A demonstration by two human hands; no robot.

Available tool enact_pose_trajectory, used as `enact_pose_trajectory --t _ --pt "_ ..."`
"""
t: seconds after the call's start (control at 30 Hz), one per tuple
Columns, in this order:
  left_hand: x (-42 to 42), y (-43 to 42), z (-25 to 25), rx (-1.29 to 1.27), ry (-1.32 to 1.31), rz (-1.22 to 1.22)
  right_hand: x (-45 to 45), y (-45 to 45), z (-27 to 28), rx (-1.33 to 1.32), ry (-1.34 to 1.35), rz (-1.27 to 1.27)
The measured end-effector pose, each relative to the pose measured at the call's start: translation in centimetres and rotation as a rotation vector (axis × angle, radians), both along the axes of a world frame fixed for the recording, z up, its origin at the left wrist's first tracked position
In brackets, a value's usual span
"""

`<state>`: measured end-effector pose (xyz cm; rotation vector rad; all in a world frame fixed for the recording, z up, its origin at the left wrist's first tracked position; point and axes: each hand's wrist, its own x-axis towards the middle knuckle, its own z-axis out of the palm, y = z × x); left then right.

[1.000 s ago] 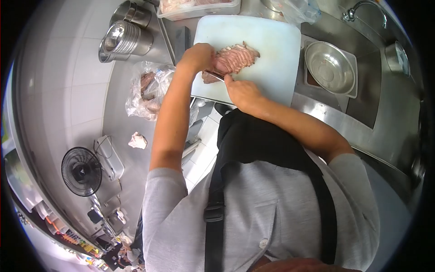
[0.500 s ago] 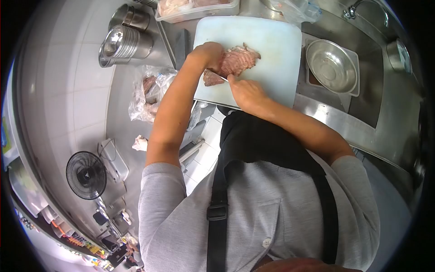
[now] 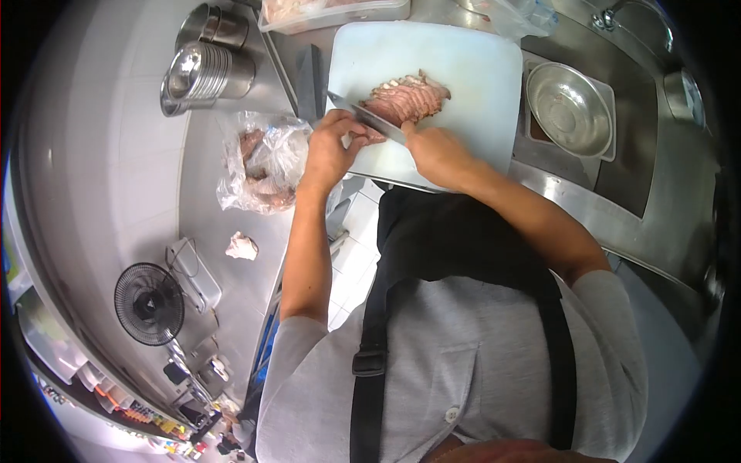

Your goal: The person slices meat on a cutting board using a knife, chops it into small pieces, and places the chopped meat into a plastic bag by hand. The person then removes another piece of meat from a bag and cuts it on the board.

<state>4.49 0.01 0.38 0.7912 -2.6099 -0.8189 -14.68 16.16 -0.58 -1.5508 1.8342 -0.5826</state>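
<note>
White board (image 3: 478, 85): sliced meat (image 3: 407, 99) lay near centre; at eight o'clock, the left hand (image 3: 329, 150) pinched another piece (image 3: 375, 137); the right hand (image 3: 441, 156) clutched a knife (image 3: 377, 121) (slipping meat could cause a cut).

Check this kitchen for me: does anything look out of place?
Perhaps one thing: a crumpled, whitish scrap, material unclear, lies loose on the grey metal counter, apart from the white rectangular cutting board.

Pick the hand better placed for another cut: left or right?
Right, probably: the right hand holds the knife, its blade beside the sliced meat. The left hand holds a smaller piece and no knife.
</note>
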Motion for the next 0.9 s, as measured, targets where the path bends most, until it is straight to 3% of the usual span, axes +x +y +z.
enact_pose_trajectory --t 0.43,0.9 --pt "1.8 0.3 -3.0 -0.005 0.066 0.002 -1.5 1.6 4.3 0.049 0.036 0.019" --pt "2.2 -0.1 -4.1 0.006 0.119 0.011 -1.7 -0.2 3.0 0.054 0.071 0.109"
